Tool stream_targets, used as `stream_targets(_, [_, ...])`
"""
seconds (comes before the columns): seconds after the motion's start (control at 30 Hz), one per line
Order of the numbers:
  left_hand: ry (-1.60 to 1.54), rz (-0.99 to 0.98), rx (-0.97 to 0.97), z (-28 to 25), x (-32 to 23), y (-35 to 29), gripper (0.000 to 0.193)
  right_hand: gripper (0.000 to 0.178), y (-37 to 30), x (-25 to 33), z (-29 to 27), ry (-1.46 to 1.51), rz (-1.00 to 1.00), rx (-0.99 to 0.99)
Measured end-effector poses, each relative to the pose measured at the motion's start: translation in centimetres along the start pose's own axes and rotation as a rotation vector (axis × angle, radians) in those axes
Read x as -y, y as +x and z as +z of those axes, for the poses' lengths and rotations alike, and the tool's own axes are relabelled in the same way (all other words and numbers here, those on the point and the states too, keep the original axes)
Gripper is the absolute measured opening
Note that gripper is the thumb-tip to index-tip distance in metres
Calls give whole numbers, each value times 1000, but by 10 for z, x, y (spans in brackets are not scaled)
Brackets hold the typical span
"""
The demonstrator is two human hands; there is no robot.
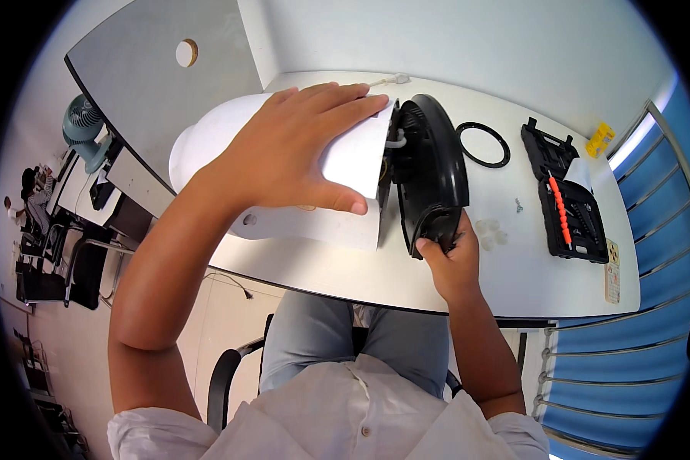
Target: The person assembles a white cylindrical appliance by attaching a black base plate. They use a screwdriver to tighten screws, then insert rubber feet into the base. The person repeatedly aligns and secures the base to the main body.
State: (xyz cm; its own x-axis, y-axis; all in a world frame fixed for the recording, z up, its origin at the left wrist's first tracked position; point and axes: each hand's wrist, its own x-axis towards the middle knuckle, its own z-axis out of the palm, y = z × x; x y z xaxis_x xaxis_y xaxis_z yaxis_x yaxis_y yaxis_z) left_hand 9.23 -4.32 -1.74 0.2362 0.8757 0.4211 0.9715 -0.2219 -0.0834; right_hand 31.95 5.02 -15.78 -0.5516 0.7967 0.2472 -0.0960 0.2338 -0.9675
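Our left hand (307, 149) lies spread wide over the white shell (211, 138), closed around nothing, probably steadying its rounded body on the surface (514, 272). With our right hand (454, 264) we grip the black cover (441, 165) by its near end, likely to control its tilt, since a gap with a pale tube (396, 141) shows between both parts. Farther right, a black ring (506, 151) and tool case (583, 211) lie apart, seemingly to leave working room.

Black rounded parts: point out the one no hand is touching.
The thin black ring, lying flat on the table; the other, a thicker black housing, is gripped by the right hand.
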Motion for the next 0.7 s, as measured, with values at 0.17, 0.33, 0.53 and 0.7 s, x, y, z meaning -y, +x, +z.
stream_targets(0.17, [-55, -19, -5, 2, 13, 1, 105, 29, 3, 7, 1, 17, 32, 8])
stream_targets(0.33, [-29, -24, -19, 5, 11, 1, 107, 31, 3, -5, 2, 43, -21, -10])
stream_targets(0.53, [61, 15, 8, 6, 7, -3, 111, 36, -12, 5, 33, -96, -120, -44])
stream_targets(0.7, [-49, 25, 58, -12, 26, -19, 113, 65, -18, -3, 79, -328, -482, -68])
